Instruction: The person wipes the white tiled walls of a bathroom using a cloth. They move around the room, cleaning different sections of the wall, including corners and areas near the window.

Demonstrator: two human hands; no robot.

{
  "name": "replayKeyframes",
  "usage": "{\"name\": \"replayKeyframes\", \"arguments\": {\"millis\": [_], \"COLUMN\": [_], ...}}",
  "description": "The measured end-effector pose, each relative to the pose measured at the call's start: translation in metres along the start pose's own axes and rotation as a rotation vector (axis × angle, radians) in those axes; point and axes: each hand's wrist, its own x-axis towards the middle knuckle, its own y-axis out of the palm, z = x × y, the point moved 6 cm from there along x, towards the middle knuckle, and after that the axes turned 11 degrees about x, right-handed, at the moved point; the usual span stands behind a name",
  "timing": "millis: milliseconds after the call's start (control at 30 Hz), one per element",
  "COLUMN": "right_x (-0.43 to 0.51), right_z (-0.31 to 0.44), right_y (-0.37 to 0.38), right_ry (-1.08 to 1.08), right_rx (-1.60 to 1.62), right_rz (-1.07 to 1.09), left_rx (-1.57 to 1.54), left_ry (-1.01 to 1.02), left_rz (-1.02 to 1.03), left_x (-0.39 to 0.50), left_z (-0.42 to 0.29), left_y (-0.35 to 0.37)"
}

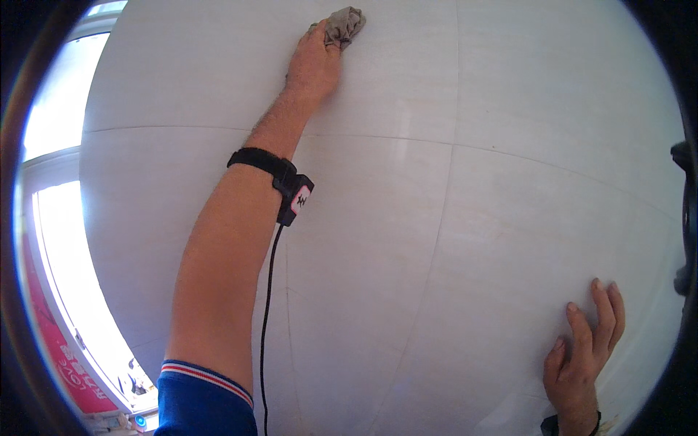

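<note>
My left hand (315, 65) is raised high on a pale tiled wall (381, 229), at the top of the view. Its fingers grip a crumpled grey-brown cloth (346, 26), bunched up against the tiles. Part of the cloth is hidden by the fingers. Low on the right, my right hand (579, 354) holds nothing. Its fingers are spread and slightly bent, with the fingertips at the wall; whether all of them touch it I cannot tell.
A black strapped device (294, 199) sits on my left forearm, and its black cable (267, 321) hangs downward. Bright window panes (65, 98) and a red printed panel (68, 354) line the left side. A dark object (684, 218) shows at the right rim.
</note>
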Motion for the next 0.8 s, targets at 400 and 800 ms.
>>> {"name": "replayKeyframes", "arguments": {"millis": [400,800], "right_x": [0.004,0.002], "right_z": [-0.005,-0.007], "right_y": [-0.012,-0.008], "right_ry": [-0.022,-0.031], "right_rx": [-0.008,-0.015], "right_rz": [-0.024,-0.017], "left_rx": [-0.171,-0.334], "left_ry": [0.368,0.417], "left_rz": [-0.134,-0.086], "left_x": [0.001,-0.076], "left_z": [-0.120,-0.148], "left_y": [0.001,-0.027]}}
